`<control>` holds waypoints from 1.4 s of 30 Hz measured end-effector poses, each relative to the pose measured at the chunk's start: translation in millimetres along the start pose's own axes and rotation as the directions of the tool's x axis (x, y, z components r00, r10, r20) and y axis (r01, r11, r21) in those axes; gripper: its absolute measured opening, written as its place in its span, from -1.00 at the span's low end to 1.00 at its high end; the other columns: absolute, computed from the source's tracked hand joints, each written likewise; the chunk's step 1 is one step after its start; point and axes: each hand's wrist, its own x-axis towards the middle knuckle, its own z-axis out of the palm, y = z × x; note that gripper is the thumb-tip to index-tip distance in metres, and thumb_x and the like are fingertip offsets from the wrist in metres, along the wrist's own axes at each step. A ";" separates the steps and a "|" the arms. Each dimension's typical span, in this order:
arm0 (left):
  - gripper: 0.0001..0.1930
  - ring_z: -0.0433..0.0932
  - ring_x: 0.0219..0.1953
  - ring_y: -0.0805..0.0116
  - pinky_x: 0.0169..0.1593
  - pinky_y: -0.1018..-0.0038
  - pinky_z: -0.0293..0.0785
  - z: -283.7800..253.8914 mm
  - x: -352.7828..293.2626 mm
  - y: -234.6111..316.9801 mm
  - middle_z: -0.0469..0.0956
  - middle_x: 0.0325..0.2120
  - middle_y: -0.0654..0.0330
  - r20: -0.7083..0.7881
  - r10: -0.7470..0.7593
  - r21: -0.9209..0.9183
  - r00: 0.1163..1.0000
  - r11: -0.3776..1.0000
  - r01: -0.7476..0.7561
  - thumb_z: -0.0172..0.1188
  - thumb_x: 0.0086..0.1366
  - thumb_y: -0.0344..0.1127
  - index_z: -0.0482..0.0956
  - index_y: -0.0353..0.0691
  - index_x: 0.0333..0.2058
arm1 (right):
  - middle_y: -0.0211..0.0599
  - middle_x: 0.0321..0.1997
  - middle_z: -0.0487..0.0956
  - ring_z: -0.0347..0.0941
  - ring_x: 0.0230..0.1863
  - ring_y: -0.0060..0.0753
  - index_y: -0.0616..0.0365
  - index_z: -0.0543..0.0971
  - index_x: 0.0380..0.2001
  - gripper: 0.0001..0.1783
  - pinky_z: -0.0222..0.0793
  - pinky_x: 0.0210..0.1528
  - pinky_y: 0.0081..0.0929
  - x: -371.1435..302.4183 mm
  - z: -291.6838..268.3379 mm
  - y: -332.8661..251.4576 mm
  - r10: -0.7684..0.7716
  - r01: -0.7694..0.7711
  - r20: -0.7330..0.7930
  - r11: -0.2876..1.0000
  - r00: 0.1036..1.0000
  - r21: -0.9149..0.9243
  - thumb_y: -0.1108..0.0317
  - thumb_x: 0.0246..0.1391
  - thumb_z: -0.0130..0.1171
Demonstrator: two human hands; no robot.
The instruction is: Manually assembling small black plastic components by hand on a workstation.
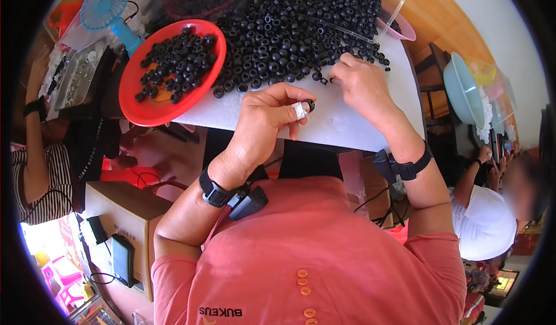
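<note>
1. A view from a head-worn camera looks down on a person in a coral-pink buttoned shirt (324, 249), seated at a white table (347, 122).
2. The left hand (263, 122) is raised just above the near edge of the table. Its thumb and taped forefinger are closed on one small black ring (311, 105), held at the fingertips.
3. The right hand (362, 84) rests farther away on the table, fingers curled downward at the near edge of a large heap of black rings (301, 29). Its fingertips touch loose rings there; whether they pinch one cannot be told.
4. The heap covers the far middle of the table, partly inside a clear plastic sheet or bag (394, 0).
5. To the left of the heap lies a red round tray (139, 108) holding a smaller batch of the same black rings.
6. Beyond the tray, at the far left, stands a small blue fan (107, 6).
7. Both wrists wear black straps with small devices: one on the left wrist (217, 193), one on the right wrist (405, 165).
8. Another person in a striped top (40, 180) sits at the left edge; a third, in white (483, 221), sits at the right.
9. A cardboard box (124, 212) stands low on the left.
</note>
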 end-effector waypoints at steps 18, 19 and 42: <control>-0.85 0.51 -0.46 0.52 -0.48 0.61 0.43 4.5 0.0 4.3 0.59 -0.41 0.18 -0.041 -0.036 -0.048 0.999 0.998 0.034 0.17 0.30 -0.53 0.62 -0.42 -0.18 | -0.31 -0.42 0.54 0.50 -0.28 -0.12 0.12 0.57 -0.51 -0.93 0.39 -0.28 -0.17 -47.6 -6.6 2.0 0.280 -0.261 -0.104 0.952 0.954 0.161 0.46 -0.12 0.28; -0.84 0.52 -0.44 0.51 -0.49 0.61 0.44 3.2 0.4 4.0 0.60 -0.40 0.17 -0.016 -0.032 -0.037 0.999 0.999 0.031 0.16 0.30 -0.53 0.61 -0.43 -0.17 | -0.32 -0.41 0.54 0.50 -0.26 -0.13 0.11 0.57 -0.52 -0.93 0.39 -0.27 -0.17 -51.3 -5.1 2.4 0.304 -0.286 -0.134 0.948 0.943 0.141 0.45 -0.11 0.29; -0.81 0.56 -0.38 0.42 -0.49 0.58 0.46 17.0 3.5 -1.9 0.60 -0.32 0.05 -0.017 -0.046 0.026 0.999 0.999 0.046 0.11 0.33 -0.53 0.54 -0.47 -0.12 | -0.28 -0.42 0.50 0.47 -0.37 -0.22 0.20 0.53 -0.39 -0.82 0.37 -0.32 -0.38 -43.6 -12.7 -42.9 0.284 -0.023 -0.286 0.746 0.915 0.666 0.61 -0.11 0.26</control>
